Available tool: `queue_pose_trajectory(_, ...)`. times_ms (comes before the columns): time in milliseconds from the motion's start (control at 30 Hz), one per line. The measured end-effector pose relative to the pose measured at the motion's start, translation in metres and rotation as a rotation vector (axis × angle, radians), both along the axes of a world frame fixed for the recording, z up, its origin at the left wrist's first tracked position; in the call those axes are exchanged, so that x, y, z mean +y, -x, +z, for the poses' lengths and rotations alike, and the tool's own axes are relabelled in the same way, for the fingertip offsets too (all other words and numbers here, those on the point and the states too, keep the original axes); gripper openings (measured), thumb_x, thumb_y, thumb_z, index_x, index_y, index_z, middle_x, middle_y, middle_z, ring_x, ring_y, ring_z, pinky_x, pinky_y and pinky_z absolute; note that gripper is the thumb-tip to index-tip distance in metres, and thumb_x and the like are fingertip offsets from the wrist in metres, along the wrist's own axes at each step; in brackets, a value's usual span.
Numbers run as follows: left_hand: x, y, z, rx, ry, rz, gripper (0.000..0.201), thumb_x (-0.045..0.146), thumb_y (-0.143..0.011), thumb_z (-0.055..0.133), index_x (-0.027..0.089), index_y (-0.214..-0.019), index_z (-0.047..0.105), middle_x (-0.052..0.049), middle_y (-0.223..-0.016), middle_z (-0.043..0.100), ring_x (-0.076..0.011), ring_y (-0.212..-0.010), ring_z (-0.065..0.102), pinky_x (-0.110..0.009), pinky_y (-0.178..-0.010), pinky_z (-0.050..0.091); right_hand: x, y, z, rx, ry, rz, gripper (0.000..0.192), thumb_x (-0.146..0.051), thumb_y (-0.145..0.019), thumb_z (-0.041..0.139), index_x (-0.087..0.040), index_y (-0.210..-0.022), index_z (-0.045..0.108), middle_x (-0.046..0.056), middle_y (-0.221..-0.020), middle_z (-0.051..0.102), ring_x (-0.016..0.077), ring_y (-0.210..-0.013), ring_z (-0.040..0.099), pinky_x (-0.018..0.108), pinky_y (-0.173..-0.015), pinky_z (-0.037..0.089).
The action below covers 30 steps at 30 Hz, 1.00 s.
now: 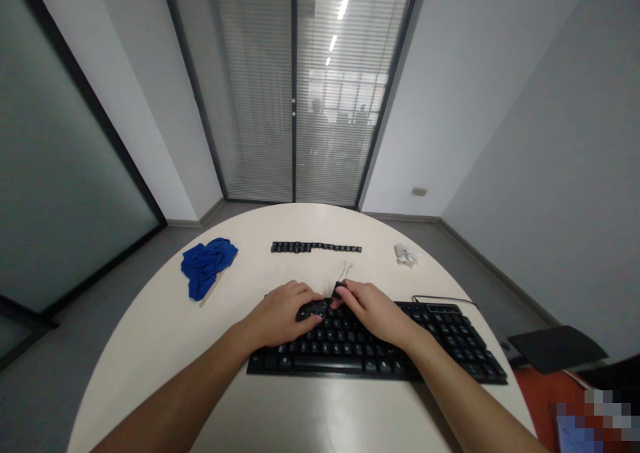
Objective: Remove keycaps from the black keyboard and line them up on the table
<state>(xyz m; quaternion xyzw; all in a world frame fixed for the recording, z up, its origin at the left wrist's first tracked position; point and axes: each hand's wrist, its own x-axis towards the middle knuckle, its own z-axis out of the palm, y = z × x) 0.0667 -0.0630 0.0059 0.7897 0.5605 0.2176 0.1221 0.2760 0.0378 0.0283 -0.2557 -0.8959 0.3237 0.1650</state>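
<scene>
A black keyboard lies on the round white table in front of me. My left hand rests flat on its upper left part, fingers spread over the keys. My right hand pinches a wire keycap puller that stands on a key at the keyboard's top edge. A row of removed black keycaps lies farther back on the table.
A crumpled blue cloth with a thin stick beside it lies at the left. A small white wad sits at the right rear. A dark chair stands at the table's right. Glass doors with blinds are behind.
</scene>
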Motion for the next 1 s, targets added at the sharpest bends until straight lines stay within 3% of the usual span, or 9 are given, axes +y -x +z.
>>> queue_pose_trajectory(467,0.000,0.000,0.001,0.015,-0.005,-0.004,0.035,0.041,-0.092,0.053,0.026,-0.123,0.060,-0.006,-0.111,0.065,-0.0242,-0.104,0.057,-0.040,-0.094,0.046,0.008,0.003,-0.016,0.102,0.130,-0.076,0.041,-0.050,-0.101,0.036,-0.020,-0.086,0.058,0.006,-0.085,0.075,0.0215,-0.084,0.071,0.035,-0.082,0.051)
queue_pose_trajectory(767,-0.003,-0.008,0.004,0.143,-0.174,0.100,0.025,0.043,-0.088,0.061,0.022,-0.102,0.063,-0.005,-0.097,0.067,-0.0238,-0.093,0.059,-0.037,-0.082,0.047,0.004,0.007,-0.017,0.243,0.289,-0.091,0.039,-0.054,-0.099,0.037,-0.021,-0.085,0.053,0.006,-0.084,0.074,0.0200,-0.080,0.070,0.035,-0.081,0.054)
queue_pose_trajectory(1000,-0.005,-0.018,0.001,0.179,-0.250,0.048,0.021,0.041,-0.094,0.055,0.022,-0.098,0.062,-0.003,-0.091,0.067,-0.0192,-0.084,0.060,-0.031,-0.071,0.046,0.000,0.010,-0.018,0.282,0.343,-0.080,0.040,-0.055,-0.098,0.038,-0.020,-0.084,0.053,0.005,-0.081,0.072,0.0197,-0.079,0.070,0.033,-0.081,0.053)
